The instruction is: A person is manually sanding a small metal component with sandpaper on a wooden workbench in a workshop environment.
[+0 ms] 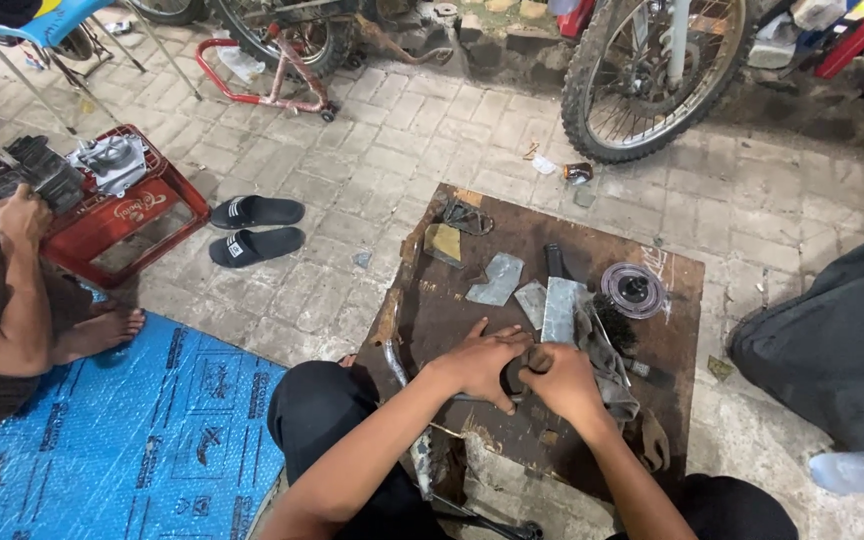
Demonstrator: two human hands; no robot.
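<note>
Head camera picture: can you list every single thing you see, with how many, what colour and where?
Wooden board: one, dark brown, on the paving in the middle.
Metal plates: several, grey, on the board.
Round part: one, grey, board's right side.
Rag: one, grey, beside the hands.
Sandals: two, black, left of the board.
Crate: one, red, left, engine parts on top.
Mat: one, blue, lower left.
Motorcycle wheel: one, black, top.
Another person: one, seated left.
Left hand: pressing a small dark part.
Right hand: gripping the same part.
</note>
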